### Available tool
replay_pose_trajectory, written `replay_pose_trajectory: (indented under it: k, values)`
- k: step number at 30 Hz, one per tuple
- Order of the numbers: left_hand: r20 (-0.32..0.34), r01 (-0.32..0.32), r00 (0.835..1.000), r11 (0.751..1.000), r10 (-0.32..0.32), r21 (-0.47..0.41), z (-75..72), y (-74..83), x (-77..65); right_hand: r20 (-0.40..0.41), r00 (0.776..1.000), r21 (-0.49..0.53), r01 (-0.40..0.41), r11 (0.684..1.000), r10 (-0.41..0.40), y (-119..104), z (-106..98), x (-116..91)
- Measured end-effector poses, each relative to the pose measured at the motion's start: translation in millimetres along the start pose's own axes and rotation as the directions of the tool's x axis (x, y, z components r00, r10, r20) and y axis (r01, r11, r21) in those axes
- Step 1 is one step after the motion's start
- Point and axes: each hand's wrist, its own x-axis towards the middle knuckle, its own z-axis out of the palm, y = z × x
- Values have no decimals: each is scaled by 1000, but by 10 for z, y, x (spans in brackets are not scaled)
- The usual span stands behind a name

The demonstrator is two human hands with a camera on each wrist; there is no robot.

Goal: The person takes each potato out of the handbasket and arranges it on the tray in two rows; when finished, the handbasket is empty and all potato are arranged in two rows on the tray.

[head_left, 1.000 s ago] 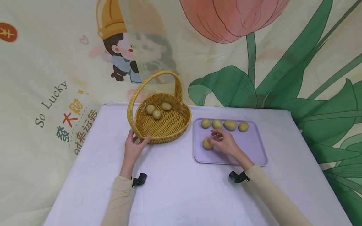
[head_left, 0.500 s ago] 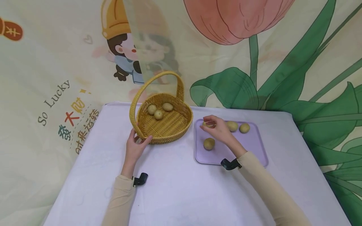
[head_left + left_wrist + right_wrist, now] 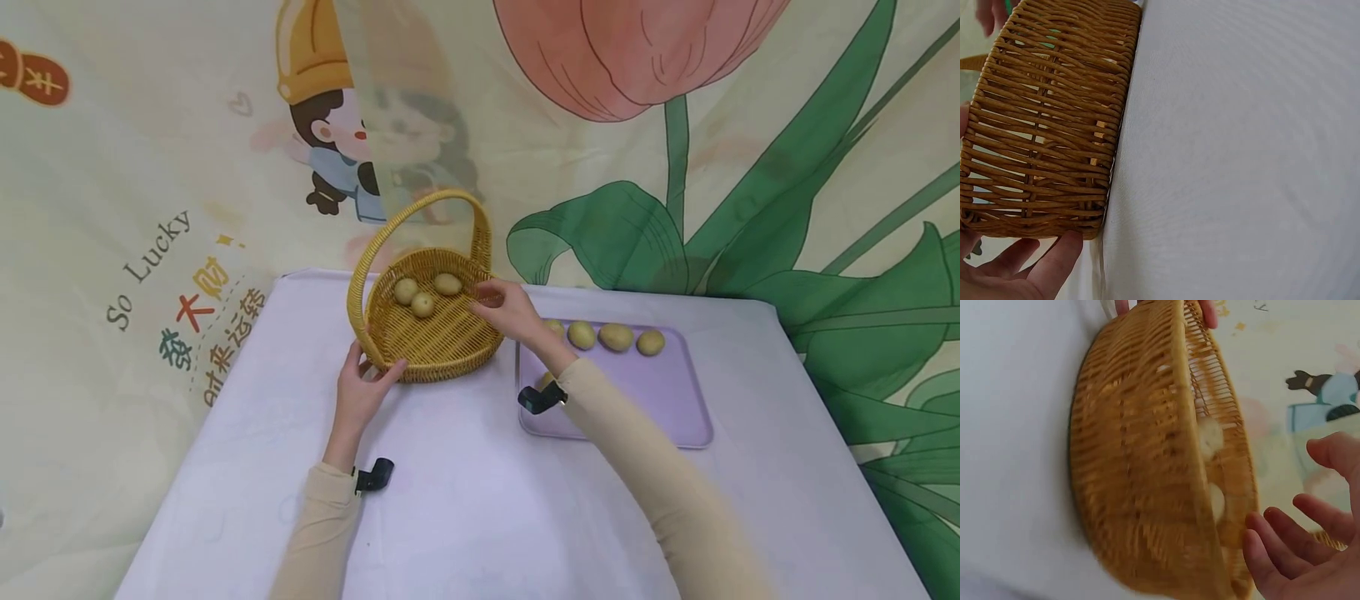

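Observation:
A golden wicker basket with a tall arched handle stands at the back of the table, with 3 small potatoes inside. My left hand grips its near left side at the handle's foot, thumb at the front and fingers round the wall. In the left wrist view, fingertips press on the woven wall. My right hand is at the basket's right rim with nothing in it. The right wrist view shows its fingers loosely spread beside the rim.
A lilac tray lies right of the basket, with several potatoes in a row along its far edge. Another potato is mostly hidden behind the right wrist camera. A printed cloth backdrop hangs behind the white-covered table.
My right hand has moved left, from over the tray's potatoes to the basket's right rim, carrying nothing. My left hand keeps its grip on the basket, which stays in place.

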Motion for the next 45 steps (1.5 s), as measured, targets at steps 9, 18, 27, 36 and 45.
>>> replay_pose_trajectory:
  k: [9, 18, 27, 36, 45]
  values:
    - [18, 17, 1000, 1000, -17, 9, -10, 288, -112, -2, 998, -63, -62, 996, 62, -129, 485, 360]
    - [2, 13, 1000, 1000, -13, 15, 2, 320, -135, -38, 989, -107, -145, 984, 141, -226, 744, 499]
    - [-4, 5, 1000, 1000, -5, 15, 1, 320, -141, -78, 965, -91, -256, 962, 249, -164, 918, 517]
    - [-1, -10, 1000, 1000, 10, 7, 0, 298, -112, -116, 959, -125, -272, 954, 258, -71, 990, 598]
    - [-7, -8, 1000, 1000, 8, 14, 3, 292, -107, -126, 964, -82, -247, 966, 236, -17, 1064, 646]
